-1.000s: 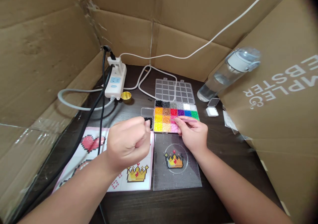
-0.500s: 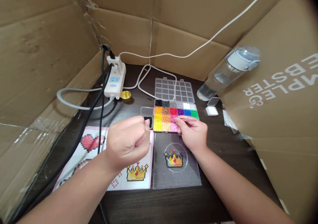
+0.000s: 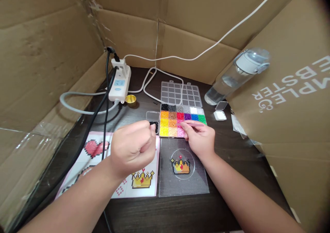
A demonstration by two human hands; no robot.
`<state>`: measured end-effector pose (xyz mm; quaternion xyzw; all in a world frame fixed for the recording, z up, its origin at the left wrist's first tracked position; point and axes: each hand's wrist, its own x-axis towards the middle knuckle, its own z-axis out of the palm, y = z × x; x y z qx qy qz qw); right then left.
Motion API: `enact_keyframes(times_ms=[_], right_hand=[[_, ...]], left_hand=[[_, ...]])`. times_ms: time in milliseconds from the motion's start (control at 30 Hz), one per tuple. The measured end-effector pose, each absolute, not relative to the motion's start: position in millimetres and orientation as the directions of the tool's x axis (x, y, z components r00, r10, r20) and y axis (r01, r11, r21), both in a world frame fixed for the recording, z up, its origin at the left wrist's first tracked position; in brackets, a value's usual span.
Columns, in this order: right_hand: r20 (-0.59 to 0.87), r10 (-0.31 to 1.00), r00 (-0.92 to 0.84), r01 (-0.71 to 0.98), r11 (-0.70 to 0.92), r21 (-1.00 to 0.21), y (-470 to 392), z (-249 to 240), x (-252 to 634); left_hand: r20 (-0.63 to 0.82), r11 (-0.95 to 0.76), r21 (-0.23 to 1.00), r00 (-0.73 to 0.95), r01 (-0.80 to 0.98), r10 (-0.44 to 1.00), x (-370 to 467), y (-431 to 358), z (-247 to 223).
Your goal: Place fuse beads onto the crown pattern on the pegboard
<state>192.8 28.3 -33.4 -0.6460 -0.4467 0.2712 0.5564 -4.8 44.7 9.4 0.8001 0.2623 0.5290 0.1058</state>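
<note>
My left hand is closed in a fist above the pattern sheet; whatever its fingers may hold is hidden. My right hand grips pink tweezers, whose tip reaches over the pink and orange compartments of the bead box. Below it lies a clear pegboard with a bead crown on it, black-edged with yellow, orange and red beads. A printed crown and a red heart show on the sheet. Partly behind my left hand is a small case of black beads.
A power strip with cables stands at the back left beside a gold cup. Black cables cross the pattern sheet. A water bottle leans at the right, near a small white-filled case. Cardboard walls surround the table.
</note>
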Motion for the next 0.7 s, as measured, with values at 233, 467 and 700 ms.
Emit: enact_keyframes(times_ms=[233, 467, 700], right_hand=[[0.147, 0.890, 0.432, 0.289, 0.018, -0.957, 29, -34, 193], [0.179, 0.875, 0.450, 0.275, 0.055, -0.960, 29, -31, 192], [0.274, 0.810, 0.518, 0.296, 0.131, -0.946, 15, -12, 199]], left_hand=[[0.787, -0.836, 0.451, 0.304, 0.312, 0.538, -4, 44, 10], [0.792, -0.843, 0.450, 0.304, 0.296, 0.530, -5, 45, 9], [0.791, -0.828, 0.468, 0.270, 0.310, 0.549, -5, 48, 7]])
